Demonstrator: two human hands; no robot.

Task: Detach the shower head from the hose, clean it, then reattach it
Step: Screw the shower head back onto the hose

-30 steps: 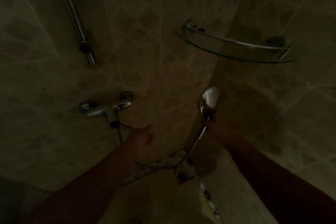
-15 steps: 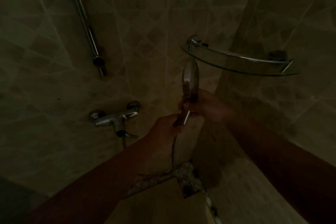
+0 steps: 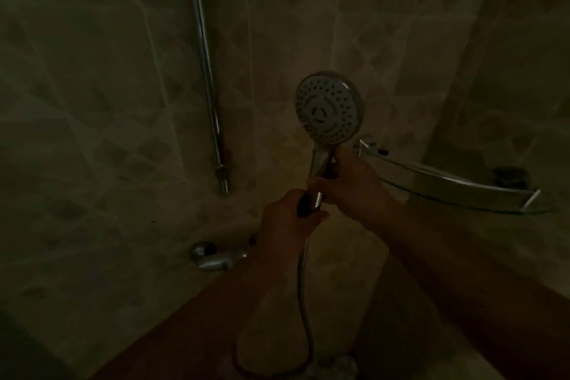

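Facing the camera now — shower head (image 3: 328, 108) raised, both hands' fingers (image 3: 317, 187) gripping its handle.

Polished metal fittings against dull, matt wall tiles in dim light.

Shiny chrome-like finish on the shower head (image 3: 328, 108) rim and handle, with a paler, matt spray face dotted with small dark nozzles. Metallic sheen, finely ribbed as far as can be told, along the hose (image 3: 303, 293). Smooth, glossy metal on the wall rail (image 3: 205, 71) and tap (image 3: 216, 259). Clear glass with a bright metal rim on the corner shelf (image 3: 447, 187). Beige tiles (image 3: 108, 133) with a faint diamond pattern, low in gloss.
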